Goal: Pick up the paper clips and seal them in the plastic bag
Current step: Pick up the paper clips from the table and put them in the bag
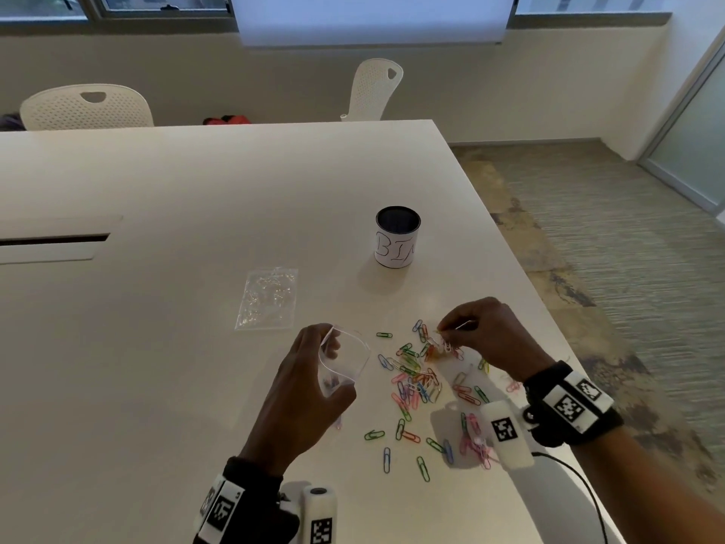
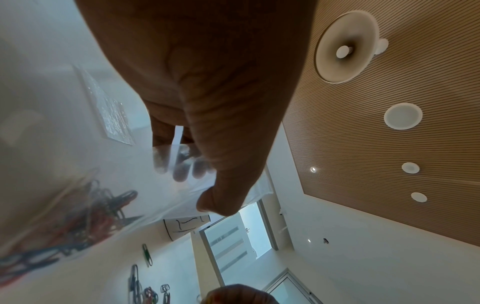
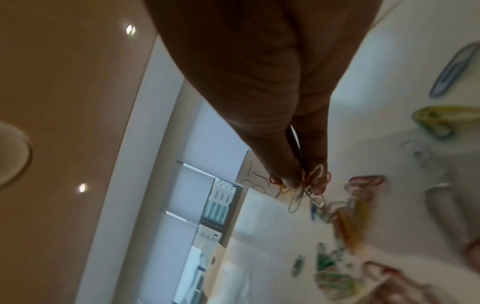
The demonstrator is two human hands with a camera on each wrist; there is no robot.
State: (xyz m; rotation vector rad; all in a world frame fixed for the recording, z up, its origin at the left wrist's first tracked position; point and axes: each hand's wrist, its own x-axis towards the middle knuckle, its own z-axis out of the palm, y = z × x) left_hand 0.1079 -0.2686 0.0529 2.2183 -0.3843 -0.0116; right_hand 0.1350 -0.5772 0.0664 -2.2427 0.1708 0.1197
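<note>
My left hand [image 1: 310,371] grips a clear plastic bag [image 1: 345,361] with its mouth held wide, just above the white table [image 1: 157,308]. The left wrist view shows several coloured clips in the bag [image 2: 85,216], thumb [image 2: 223,195] pressing its wall. Many coloured paper clips [image 1: 416,380] lie scattered on the table to the right of the bag. My right hand [image 1: 482,331] hovers over the far side of the pile and pinches a small bunch of clips [image 1: 445,345] that dangles from the fingertips; in the right wrist view the pinched bunch [image 3: 309,189] hangs off the table.
A second clear bag [image 1: 268,298] lies flat on the table beyond my left hand. A black cup with a white paper label [image 1: 397,237] stands farther back. The table's right edge [image 1: 521,245] runs close to the clips. Two white chairs [image 1: 86,108] stand behind the table.
</note>
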